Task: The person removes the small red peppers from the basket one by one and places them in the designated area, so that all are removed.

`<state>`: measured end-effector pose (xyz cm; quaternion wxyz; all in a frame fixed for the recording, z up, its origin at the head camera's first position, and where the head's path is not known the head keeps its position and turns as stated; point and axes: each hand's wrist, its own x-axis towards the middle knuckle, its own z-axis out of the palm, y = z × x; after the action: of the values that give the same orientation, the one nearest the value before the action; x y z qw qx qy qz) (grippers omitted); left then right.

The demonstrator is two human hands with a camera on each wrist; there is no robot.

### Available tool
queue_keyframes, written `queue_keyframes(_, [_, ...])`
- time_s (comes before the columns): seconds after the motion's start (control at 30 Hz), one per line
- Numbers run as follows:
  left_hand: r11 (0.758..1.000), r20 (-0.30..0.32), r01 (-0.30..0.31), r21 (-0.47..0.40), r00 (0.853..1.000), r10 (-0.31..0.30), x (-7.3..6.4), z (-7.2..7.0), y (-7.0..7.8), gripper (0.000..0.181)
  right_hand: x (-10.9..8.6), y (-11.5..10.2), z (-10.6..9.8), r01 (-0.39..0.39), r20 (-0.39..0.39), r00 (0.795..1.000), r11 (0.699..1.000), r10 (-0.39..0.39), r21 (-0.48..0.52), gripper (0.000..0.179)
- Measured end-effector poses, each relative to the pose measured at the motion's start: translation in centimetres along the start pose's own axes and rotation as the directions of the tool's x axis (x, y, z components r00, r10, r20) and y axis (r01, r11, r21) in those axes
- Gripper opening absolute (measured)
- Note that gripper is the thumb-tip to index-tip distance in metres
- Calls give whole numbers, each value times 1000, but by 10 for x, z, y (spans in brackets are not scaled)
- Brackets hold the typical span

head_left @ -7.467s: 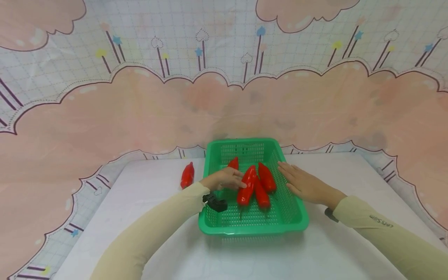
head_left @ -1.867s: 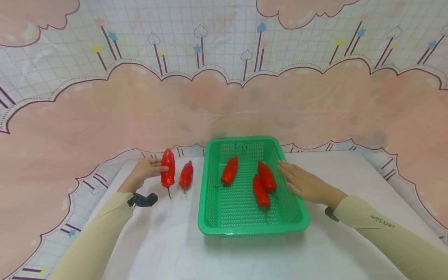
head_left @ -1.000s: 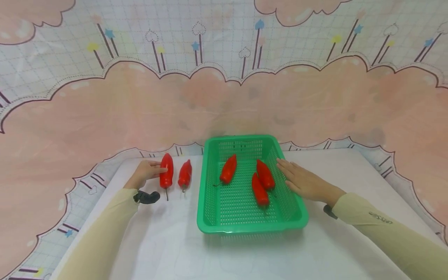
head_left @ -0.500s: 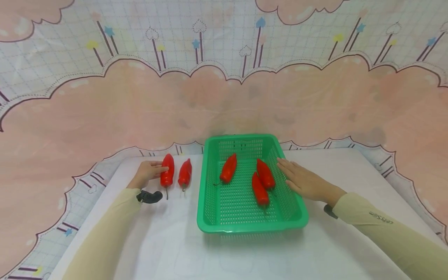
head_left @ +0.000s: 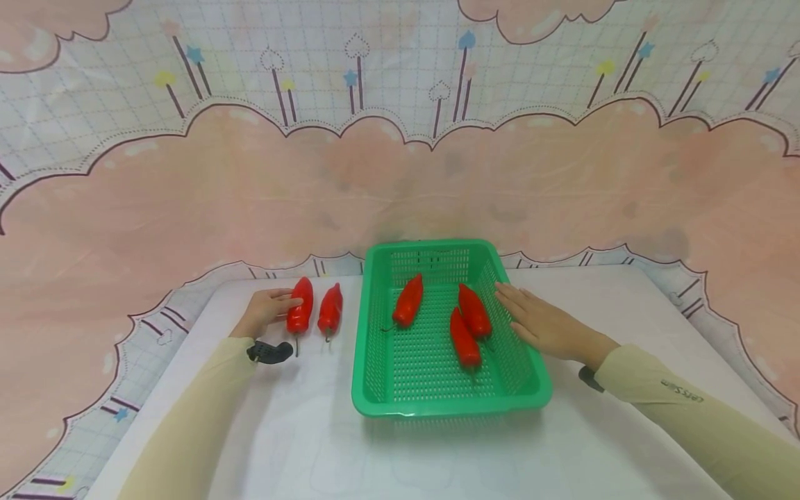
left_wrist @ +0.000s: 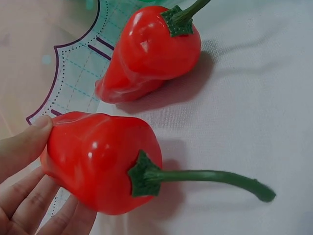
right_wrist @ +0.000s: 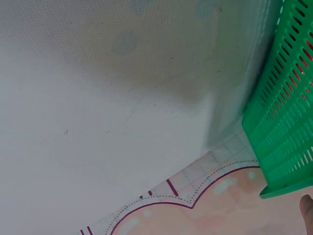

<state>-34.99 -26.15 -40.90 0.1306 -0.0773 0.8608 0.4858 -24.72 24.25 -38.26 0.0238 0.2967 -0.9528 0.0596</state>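
Observation:
My left hand (head_left: 265, 309) holds a red pepper (head_left: 301, 314) at the left of the table, its green stem pointing toward me. In the left wrist view, thumb and fingers wrap the narrow end of this pepper (left_wrist: 102, 161). Just right of it a second red pepper (head_left: 330, 310) lies on the white cloth. Three more, a rear-left pepper (head_left: 409, 302), a rear-right pepper (head_left: 473, 312) and a front pepper (head_left: 464, 342), lie inside the green basket (head_left: 450, 408). My right hand (head_left: 553, 325) rests with straight fingers at the basket's right rim.
A white cloth (head_left: 300, 430) covers the table. Behind it hangs a pink and white printed backdrop (head_left: 400, 187). In the right wrist view, the basket's slotted side wall (right_wrist: 283, 103) stands at the right edge, with a fingertip (right_wrist: 307, 210) below its rim.
My left hand has taken a pepper from the basket and carried it left, beside the pepper on the cloth. Lately it shifted slightly right and down. The right hand has stayed at the rim.

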Motion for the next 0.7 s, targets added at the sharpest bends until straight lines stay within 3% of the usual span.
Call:
queue_keyframes(0.43, [999, -5, 34, -18, 999, -34, 2, 1, -7, 69, -1, 0, 2, 16, -32, 999, 1000, -16, 8, 57])
queue_keyframes(0.7, [997, 8, 63, -42, 998, -63, 6, 2, -9, 70, 0, 1, 2, -1, -2, 1000, 1000, 1, 9, 58])
